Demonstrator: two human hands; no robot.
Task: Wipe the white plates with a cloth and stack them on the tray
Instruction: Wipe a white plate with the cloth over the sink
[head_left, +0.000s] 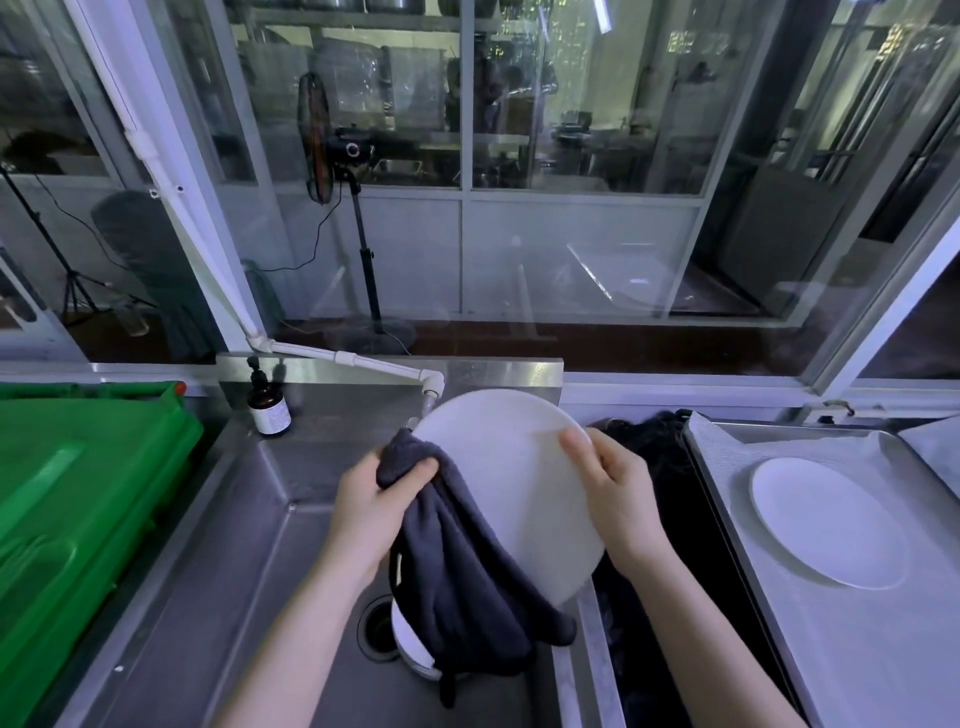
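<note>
A white plate (511, 488) is held tilted above the steel sink (218, 545). My right hand (615, 496) grips its right rim, thumb on the face. My left hand (371, 512) grips a dark grey cloth (457, 571) bunched against the plate's left edge; the cloth hangs down over the sink. Under the cloth, more white plates (410, 649) lie in the sink, mostly hidden. One white plate (826, 519) lies flat on the metal tray (810, 649) at the right.
A green plastic crate (78, 493) stands at the left of the sink. A brown pump bottle (268, 405) sits at the sink's back corner beside a white pipe tap (431, 387). The drain (376, 629) is near the plates. A dark gap (670, 499) separates sink and tray.
</note>
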